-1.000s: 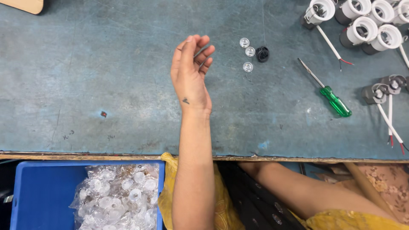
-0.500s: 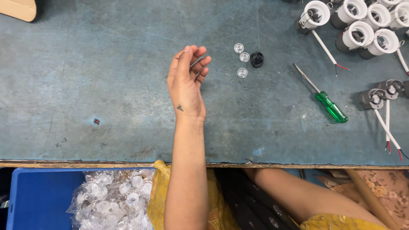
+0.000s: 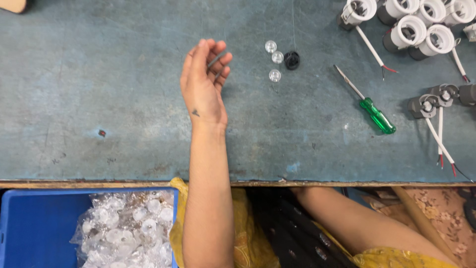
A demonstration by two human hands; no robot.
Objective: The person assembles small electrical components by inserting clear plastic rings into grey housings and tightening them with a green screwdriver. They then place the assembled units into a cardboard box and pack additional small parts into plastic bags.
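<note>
Clear lenses point(image 3: 273, 59), three small domed pieces, lie in a loose column on the blue-grey worktable point(image 3: 99, 74), just beside a black ring part point(image 3: 292, 60), which nearly touches the middle one. They sit right of the left hand and apart from it.

Left hand point(image 3: 203, 82): raised over the table, palm turned toward the lenses, fingers loosely curled. A thin grey sliver shows between thumb and fingers; whether it is a held part cannot be told, nor whether the hand truly grips anything.

Right hand: out of sight; only the forearm shows, running under the table edge, so its state is unknown.

Handling note, as judgement: the domes are small, glossy and likely to roll or skid. Pinch each by the rim with fingertips rather than pressing on the crown, take one at a time, and approach from the left so the neighbours and the ring are not knocked.

Further out:
- Green-handled screwdriver point(image 3: 369, 108), lying diagonally, well right of the lenses.
- White round housings point(image 3: 419, 22), clustered at the top right, with red-tipped white leads.
- Grey fittings point(image 3: 436, 99) with leads, at the right edge.
- Blue bin point(image 3: 29, 228) below the table edge, holding a clear bag of more lenses point(image 3: 129, 231).
</note>
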